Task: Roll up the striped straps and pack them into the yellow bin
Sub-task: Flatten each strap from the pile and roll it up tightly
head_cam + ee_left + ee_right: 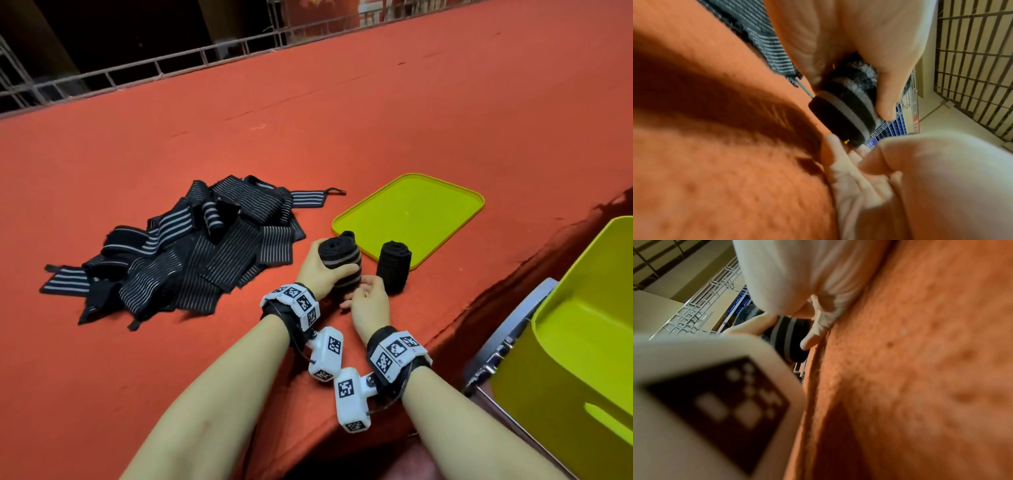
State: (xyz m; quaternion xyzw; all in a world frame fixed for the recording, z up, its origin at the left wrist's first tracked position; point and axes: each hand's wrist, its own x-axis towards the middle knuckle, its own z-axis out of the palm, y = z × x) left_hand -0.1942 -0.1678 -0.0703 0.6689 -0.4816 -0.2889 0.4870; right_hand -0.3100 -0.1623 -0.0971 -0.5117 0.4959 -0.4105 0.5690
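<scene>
Red-felt desk (376, 102), with loose striped straps (178, 250) lying heaped left of a yellow lid (411, 212); the left hand (317, 270) is gripping a rolled strap (342, 260) upright while the right hand (368, 301), fingers relaxed, is touching its base. Keeping the wrap tight would help before carrying it to the yellow bin (582, 342) at right

Matt woven elastic straps (178, 246) (black, grey-striped) on fuzzy orange-red cloth table cover (342, 120); smooth plastic yellow lid (411, 212).
</scene>
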